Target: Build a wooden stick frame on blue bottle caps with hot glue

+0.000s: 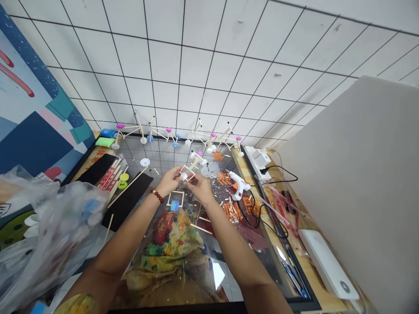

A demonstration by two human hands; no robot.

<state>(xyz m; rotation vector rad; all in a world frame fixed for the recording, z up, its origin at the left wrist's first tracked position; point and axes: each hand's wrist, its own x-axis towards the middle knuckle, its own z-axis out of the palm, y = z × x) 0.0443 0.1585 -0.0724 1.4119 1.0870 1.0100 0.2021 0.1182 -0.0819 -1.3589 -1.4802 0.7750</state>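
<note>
My left hand (172,179) and my right hand (202,190) meet over the middle of the glossy table. Between their fingertips is a small wooden stick model (194,164) of thin pale strips. A small white piece (184,176) shows at its near end, by my left fingers. Both hands are closed on the model, and part of it is hidden behind the fingers. On the table just below lies a square stick frame (182,199) with a blue block (174,205) at its near side. Two loose wooden sticks (200,228) rest beside my right forearm.
Stick models with round wheels (144,140) line the wall. A white glue gun (240,185) and its cord lie right, near wood scraps (233,212), a power strip (258,162) and scissors (294,277). Left are yellow lids (122,185), sticks and a plastic bag (65,235).
</note>
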